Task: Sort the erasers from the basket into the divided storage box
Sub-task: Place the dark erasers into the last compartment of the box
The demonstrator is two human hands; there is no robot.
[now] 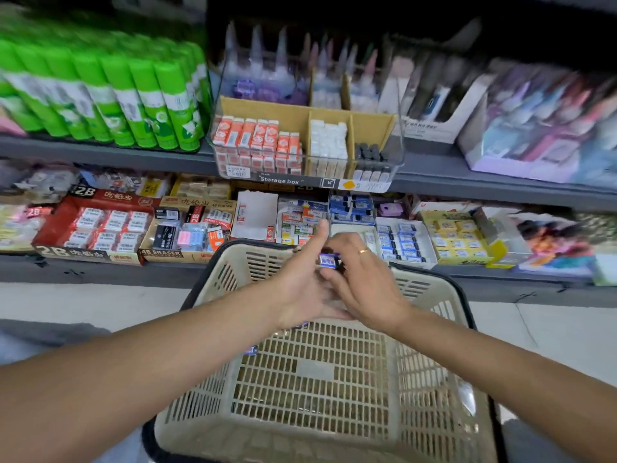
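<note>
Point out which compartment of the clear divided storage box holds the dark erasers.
The rightmost compartment of the storage box: it holds dark grey erasers. The middle compartment has white ones, and the wide left compartment has orange-and-white ones.

Both hands [334,282] pinch a blue eraser [329,261] above the basket [434,379].

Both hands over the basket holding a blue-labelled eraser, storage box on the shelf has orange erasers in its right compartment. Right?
Not quite. The head view shows the orange erasers in the left compartment of the storage box; the right one holds dark ones. The rest stands: left hand and right hand hold a blue-labelled eraser over the basket.
</note>
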